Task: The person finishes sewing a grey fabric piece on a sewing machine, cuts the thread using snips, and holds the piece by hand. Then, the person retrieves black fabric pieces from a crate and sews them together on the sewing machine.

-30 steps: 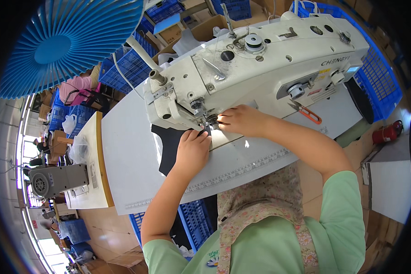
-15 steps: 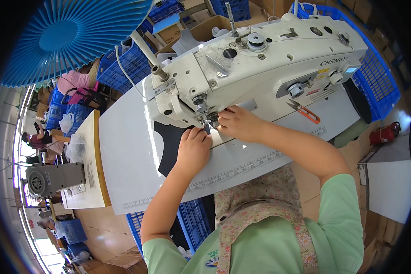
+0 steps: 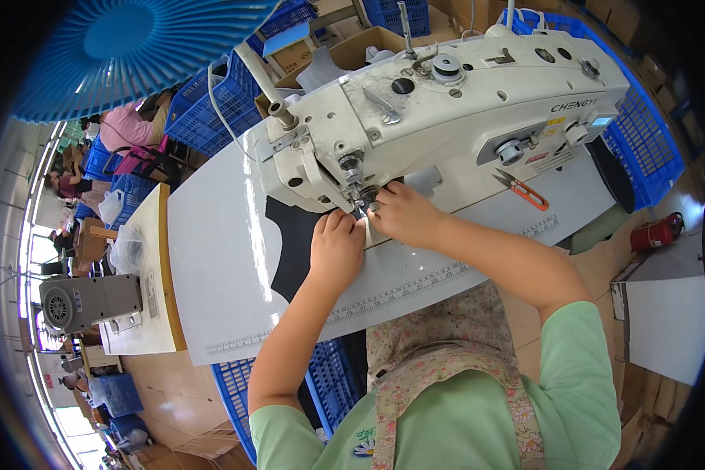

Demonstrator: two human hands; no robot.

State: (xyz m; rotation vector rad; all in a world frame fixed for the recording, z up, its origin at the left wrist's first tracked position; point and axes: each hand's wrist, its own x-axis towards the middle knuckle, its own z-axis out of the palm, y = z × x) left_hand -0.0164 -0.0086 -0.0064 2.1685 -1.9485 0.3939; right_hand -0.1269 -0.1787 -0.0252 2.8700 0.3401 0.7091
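Observation:
A dark, flat piece of fabric (image 3: 290, 241) lies under the needle end of the white sewing machine (image 3: 446, 117), its curved left part spread on the tabletop. Just left of and in front of the presser foot (image 3: 363, 205), my left hand (image 3: 338, 244) has bent fingers closed on the fabric's edge. My right hand (image 3: 407, 215) is closed close to the right side of the foot, fingertips drawn together at the fabric. Both hands and the machine head hide much of the stitching spot. Orange-handled thread snips (image 3: 522, 190) lie on the machine bed, beyond my right forearm.
A ruler strip (image 3: 399, 296) runs along the white table's (image 3: 211, 258) near edge. A blue fan (image 3: 125, 39) overhangs the upper left. Blue crates (image 3: 333, 380) stand under the table and behind the machine. A red fire extinguisher (image 3: 656, 233) is at the right.
The view has shifted slightly. My right hand has edged left toward the presser foot and turned a little; my left hand stays close beside it on the fabric.

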